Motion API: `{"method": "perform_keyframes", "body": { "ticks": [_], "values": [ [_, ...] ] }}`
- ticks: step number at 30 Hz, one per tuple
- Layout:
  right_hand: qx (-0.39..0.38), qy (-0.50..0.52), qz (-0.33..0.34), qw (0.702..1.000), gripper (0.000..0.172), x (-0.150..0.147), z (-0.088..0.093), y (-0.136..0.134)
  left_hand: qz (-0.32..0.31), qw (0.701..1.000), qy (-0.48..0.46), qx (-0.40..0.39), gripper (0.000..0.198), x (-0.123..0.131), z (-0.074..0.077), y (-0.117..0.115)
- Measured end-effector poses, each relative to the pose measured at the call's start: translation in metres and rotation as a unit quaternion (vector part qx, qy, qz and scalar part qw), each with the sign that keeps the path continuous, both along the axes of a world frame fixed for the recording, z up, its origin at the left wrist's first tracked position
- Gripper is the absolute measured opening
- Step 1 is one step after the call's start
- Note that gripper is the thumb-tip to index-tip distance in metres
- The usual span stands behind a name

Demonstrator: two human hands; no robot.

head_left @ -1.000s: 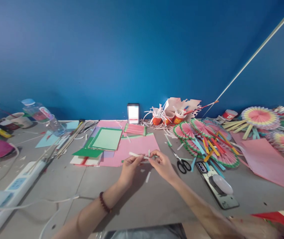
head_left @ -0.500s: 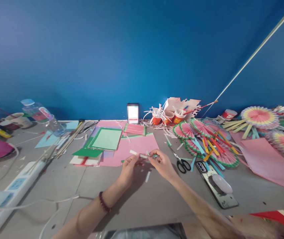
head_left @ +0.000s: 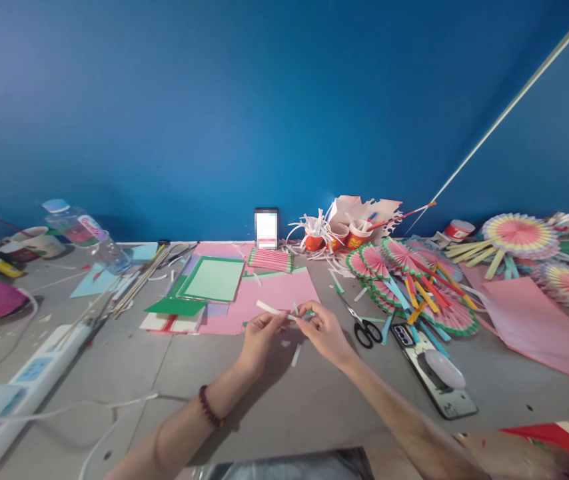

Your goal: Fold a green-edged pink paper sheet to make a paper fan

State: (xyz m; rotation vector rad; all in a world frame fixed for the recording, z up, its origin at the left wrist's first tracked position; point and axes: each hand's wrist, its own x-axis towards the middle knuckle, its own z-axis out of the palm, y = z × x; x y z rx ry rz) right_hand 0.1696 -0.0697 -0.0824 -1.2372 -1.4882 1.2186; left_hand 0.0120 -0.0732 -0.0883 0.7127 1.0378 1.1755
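Note:
My left hand pinches a narrow white strip, whose free end sticks out to the upper left. Whether it is paper or tape I cannot tell. My right hand meets it from the other side, with curled fingers closed on the strip's other end. A small pale green bit shows at those fingertips. Below the hands, a short loose white strip lies on the grey table. Pink paper sheets spread just beyond my fingers.
Black-handled scissors and a phone lie right of my hands, near folded pink paper fans. Paper cups stand along the blue wall. A light green sheet, thin sticks and a power strip are leftward.
The white strip's free end has shifted slightly up and left and looks more curved. My left fingertips have moved a little rightward, closer to the right hand's fingers.

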Motion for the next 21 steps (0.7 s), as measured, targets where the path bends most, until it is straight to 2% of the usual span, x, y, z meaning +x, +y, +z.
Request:
{"method": "perform_keyframes", "body": {
  "ticks": [10,16,21],
  "values": [
    [0.022,-0.026,-0.013,0.999,0.015,0.0015,-0.0027,0.0005,-0.021,0.999,-0.037,0.015,0.033,-0.0026,0.0024,-0.0005],
    [0.029,-0.039,-0.027,0.998,0.021,0.0027,-0.0062,0.0030,-0.029,0.998,-0.044,0.035,0.034,-0.0060,0.0036,0.0025],
    [0.084,-0.060,-0.043,0.994,0.013,0.0022,-0.0067,0.0042,-0.005,0.999,-0.017,0.030,0.039,-0.0022,0.0041,0.0009]
  ]
}}
